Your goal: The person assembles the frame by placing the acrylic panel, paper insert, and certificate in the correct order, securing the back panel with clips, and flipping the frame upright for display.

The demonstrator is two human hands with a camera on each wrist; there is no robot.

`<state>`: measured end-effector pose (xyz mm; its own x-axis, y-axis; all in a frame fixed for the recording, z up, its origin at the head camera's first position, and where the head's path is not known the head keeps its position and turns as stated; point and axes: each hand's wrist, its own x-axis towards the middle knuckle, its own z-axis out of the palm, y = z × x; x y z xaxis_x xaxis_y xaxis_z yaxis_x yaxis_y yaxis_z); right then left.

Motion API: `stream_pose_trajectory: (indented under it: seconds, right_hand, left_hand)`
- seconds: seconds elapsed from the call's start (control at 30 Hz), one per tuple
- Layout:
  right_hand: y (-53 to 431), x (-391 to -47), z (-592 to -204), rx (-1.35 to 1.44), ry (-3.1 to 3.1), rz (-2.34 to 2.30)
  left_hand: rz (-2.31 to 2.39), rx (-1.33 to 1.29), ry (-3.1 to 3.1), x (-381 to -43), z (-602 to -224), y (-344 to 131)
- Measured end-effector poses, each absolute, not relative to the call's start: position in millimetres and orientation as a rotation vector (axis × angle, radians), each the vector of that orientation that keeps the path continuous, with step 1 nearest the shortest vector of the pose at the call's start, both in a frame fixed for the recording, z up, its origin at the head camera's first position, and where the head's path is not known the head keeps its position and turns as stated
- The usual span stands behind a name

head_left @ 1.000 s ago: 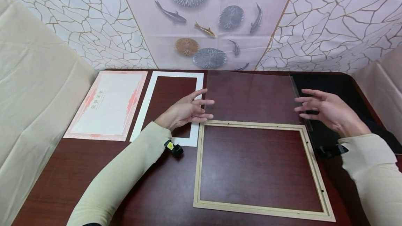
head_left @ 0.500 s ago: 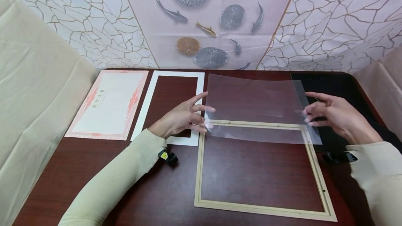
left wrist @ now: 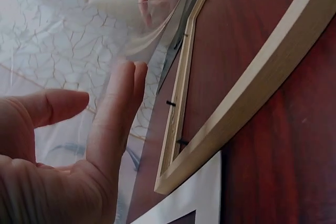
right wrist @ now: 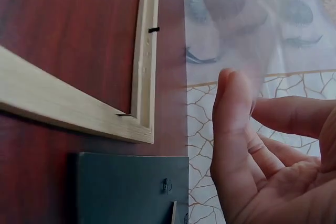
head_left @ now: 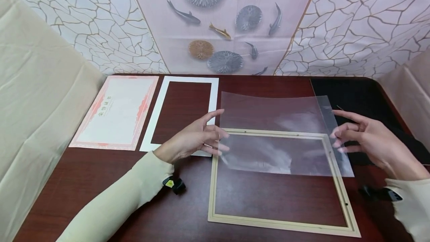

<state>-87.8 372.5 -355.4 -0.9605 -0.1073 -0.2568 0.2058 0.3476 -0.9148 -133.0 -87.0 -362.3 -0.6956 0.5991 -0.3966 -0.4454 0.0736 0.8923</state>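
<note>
Your hands are both on the clear sheet (head_left: 275,152), which hangs above the frame (head_left: 282,224): your left hand (head_left: 191,137) pinches its left edge, your right hand (head_left: 373,139) its right edge, each with one finger stretched out free. The sheet's near part covers the far part of the frame; the rest reaches beyond the far rail.

The step in hand looks to be bringing the sheet over the frame. Hold both edges level and draw them towards you together, since the sheet bows a little and could kink. Its right edge seems to overhang the right rail, so a small shift left may be needed; check from straight above. A light pinch near the rim should leave fewer prints.

Watch the dark tabs (right wrist: 153,29) on the frame's inner edge: some jut out and could scratch or catch the sheet.

On the tabletop (head_left: 181,204), the white mat (head_left: 191,79) lies just left of the frame, partly under your left hand, with the certificate (head_left: 115,111) further left. The black board (head_left: 349,92) sits at the far right, beyond your right hand.
</note>
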Motion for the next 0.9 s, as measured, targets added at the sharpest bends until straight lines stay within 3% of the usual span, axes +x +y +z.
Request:
stream_pose_trajectory:
  seconds: [0.9]
  right_hand:
    - [345.3,-14.6,-370.6,0.198,2.506,-1.198]
  left_hand:
    - [1.61,0.293,1.675,-73.0,-378.8,-106.7]
